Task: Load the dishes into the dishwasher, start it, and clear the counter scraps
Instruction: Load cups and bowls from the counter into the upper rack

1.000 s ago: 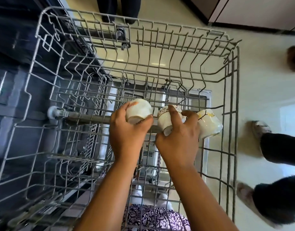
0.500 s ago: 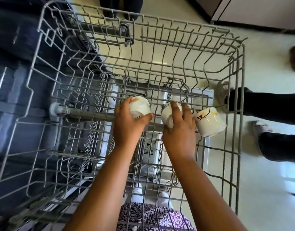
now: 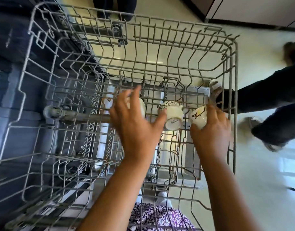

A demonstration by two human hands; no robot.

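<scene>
Cups lie in a row across the middle of the pulled-out wire rack point(image 3: 233, 72), and we look straight down on them. At far left we see the dark dishwasher tub point(image 3: 13, 90), with a grey bar point(image 3: 80, 116) running from it under the rack towards our hands.

Our left hand point(image 3: 136, 129) hangs over the rack with its fingers spread wide and straight, gripping nothing. It covers most of the left cup point(image 3: 142, 105), so only a white edge shows past the fingers. We cannot tell whether the palm touches it. The thumb reaches right and ends at the rim side of the middle cup point(image 3: 172, 116). That cup lies on its side among the wires, dark pattern round its rim, printed base turned towards us.

Just beside it is the right cup point(image 3: 198, 116), white with a black and yellow motif. Our right hand point(image 3: 211, 132) grips it, thumb under its near side and fingers curled over its far side, though the hand is blurred.

Through the wires we see the grey open door point(image 3: 191, 155) and our purple patterned garment point(image 3: 160, 217). Right of the rack, another person's dark-clad legs point(image 3: 268, 97) stand on the pale floor point(image 3: 260, 180).
</scene>
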